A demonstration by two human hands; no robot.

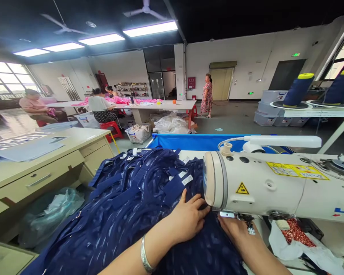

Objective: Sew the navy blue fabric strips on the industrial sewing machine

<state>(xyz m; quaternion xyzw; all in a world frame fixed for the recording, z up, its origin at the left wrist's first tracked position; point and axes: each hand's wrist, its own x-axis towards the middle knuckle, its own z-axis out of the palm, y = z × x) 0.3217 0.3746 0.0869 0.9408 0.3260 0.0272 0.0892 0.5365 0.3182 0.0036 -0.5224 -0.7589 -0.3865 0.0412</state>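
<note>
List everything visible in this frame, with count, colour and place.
sewing machine: one, cream, right foreground
fabric pile: one, navy, centre, under both hands
thread cones: two, navy with yellow tops, upper right
desk: one, beige, left
long table: one, white, with pink cloth, background
people: four, three seated left background, one standing
storage bins: several, grey, right background
bracelet: one, silver, left wrist
left hand: flat on fabric
right hand: on fabric under the machine head

We count two bare hands, left hand (pixel 189 219) and right hand (pixel 236 229), and one cream sewing machine (pixel 275 183). We see two navy thread cones with yellow tops (pixel 298 88), four people (pixel 208 94), two ceiling fans (pixel 145 9), one red plastic stool (pixel 111 128).
</note>
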